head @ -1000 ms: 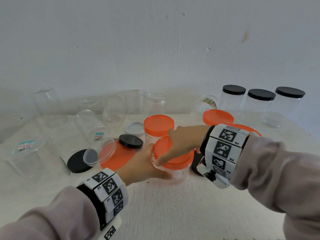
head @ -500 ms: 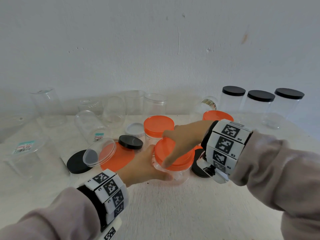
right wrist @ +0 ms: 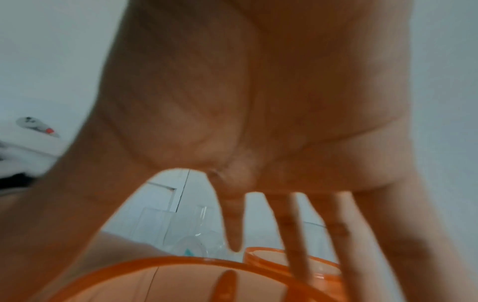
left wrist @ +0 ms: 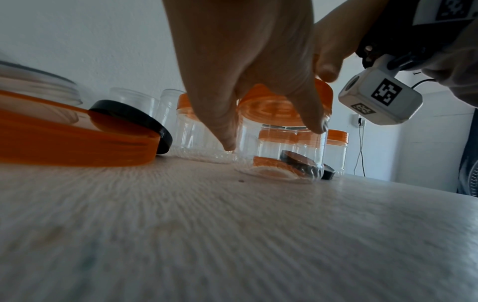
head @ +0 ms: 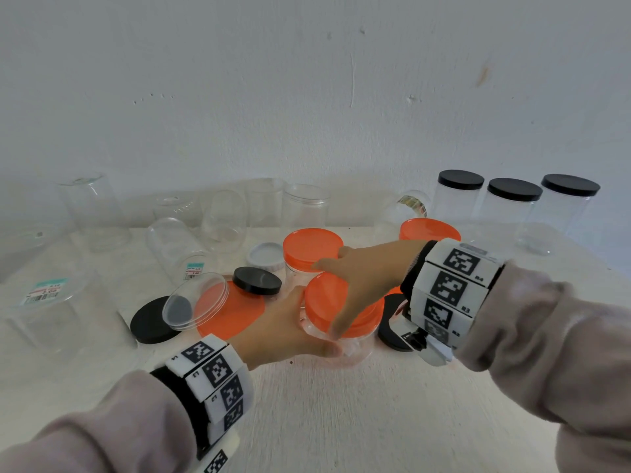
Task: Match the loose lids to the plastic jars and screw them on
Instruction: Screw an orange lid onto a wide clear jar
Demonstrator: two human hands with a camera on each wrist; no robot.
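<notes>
Two hands on 1 jar [head: 345, 346]: left hand [head: 283, 331] grips body, right hand [head: 368, 278] grips orange lid [head: 327, 298].

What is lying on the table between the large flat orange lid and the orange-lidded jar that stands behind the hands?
A small black lid lies between the flat orange lid and that jar, overlapping the orange lid's edge. The head view shows it.

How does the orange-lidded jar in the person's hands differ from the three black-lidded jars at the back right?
The orange-lidded jar is short and squat; the black-lidded jars are taller. Its lid is orange; theirs are black. It is gripped by the left hand with the right hand round its lid; the black-lidded jars stand untouched by the wall. All are clear plastic, upright, on the table.
</notes>
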